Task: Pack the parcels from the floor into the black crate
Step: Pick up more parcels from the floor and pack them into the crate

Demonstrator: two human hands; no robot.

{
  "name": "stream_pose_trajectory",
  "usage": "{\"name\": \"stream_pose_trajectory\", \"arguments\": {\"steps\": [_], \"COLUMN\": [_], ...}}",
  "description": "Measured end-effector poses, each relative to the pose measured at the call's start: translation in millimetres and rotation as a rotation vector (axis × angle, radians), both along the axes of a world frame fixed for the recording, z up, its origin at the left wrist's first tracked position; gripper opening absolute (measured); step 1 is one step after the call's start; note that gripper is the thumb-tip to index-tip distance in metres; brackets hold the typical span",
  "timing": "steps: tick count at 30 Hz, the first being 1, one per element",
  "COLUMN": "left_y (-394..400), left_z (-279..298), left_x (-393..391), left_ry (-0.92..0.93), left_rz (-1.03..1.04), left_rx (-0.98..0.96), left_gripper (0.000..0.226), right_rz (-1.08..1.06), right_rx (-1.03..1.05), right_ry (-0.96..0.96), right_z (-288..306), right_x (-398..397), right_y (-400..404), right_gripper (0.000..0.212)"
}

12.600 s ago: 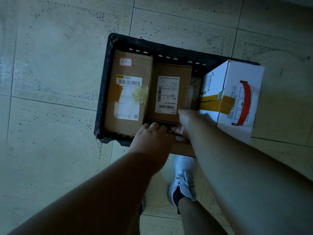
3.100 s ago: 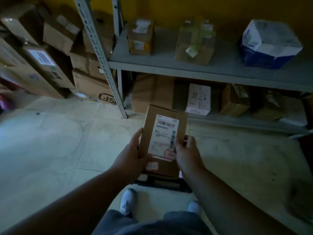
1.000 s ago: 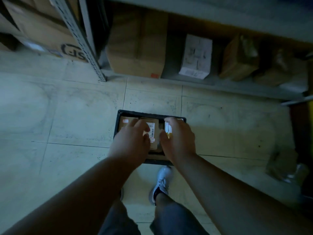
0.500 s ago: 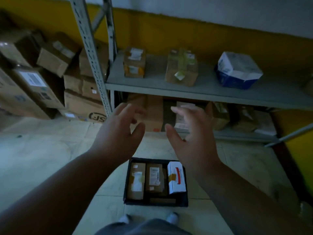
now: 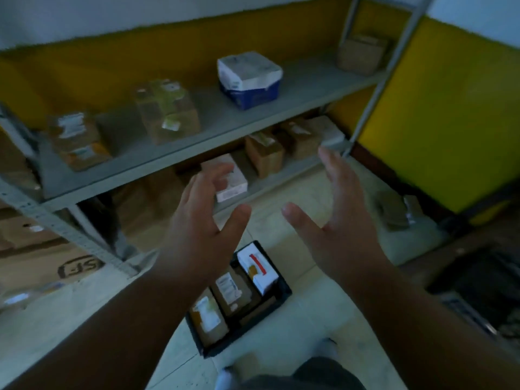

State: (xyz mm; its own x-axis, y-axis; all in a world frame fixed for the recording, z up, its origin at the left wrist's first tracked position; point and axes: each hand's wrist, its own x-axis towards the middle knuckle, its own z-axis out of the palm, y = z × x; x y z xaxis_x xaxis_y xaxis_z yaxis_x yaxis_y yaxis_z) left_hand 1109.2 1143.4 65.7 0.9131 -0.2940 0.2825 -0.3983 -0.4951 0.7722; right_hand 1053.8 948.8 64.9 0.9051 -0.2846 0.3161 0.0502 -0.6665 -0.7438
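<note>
The black crate [image 5: 284, 291] sits on the tiled floor just ahead of my feet. Inside it lie two brown cardboard parcels [image 5: 209, 319] [image 5: 232, 289] with white labels and a white box with a red mark [image 5: 260, 270] at its right end. My left hand [image 5: 202, 220] and my right hand [image 5: 334, 220] are raised in front of me, well above the crate, palms facing each other, fingers spread, holding nothing.
A grey metal shelf rack [image 5: 180, 147] stands ahead with brown parcels and a blue-and-white box [image 5: 249, 78] on it. More boxes sit on the lower shelf [image 5: 264, 156]. Large cartons [image 5: 42, 263] stand at left. A brown parcel [image 5: 394, 212] lies on the floor at right.
Both hands have left the crate and risen, empty. My view has swung to the right and tilted, so the crate now lies skewed below my hands.
</note>
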Motion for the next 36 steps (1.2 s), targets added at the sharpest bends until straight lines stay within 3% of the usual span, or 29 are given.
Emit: {"name": "stream_pose_trajectory", "arguments": {"steps": [12, 18, 27, 36], "left_y": [-278, -380, -466, -606], "left_z": [-3, -11, -39, -71], "left_x": [-24, -28, 44, 208], "left_ry": [0.053, 0.063, 0.153, 0.255], "left_rz": [-0.448, -0.521, -0.601, -0.728], "left_rx": [-0.056, -0.114, -0.049, -0.048], "left_gripper": [0.059, 0.064, 0.067, 0.069], "right_rz": [-0.375, -0.424, -0.498, -0.662], "right_rx": [0.034, 0.096, 0.215, 0.284], "right_ry": [0.042, 0.092, 0.109, 0.174], "right_z": [4, 9, -21, -37], "right_x": [-103, -122, -52, 80], "right_y": [-253, -339, -413, -521], "right_gripper": [0.083, 0.092, 0.094, 0.096]}}
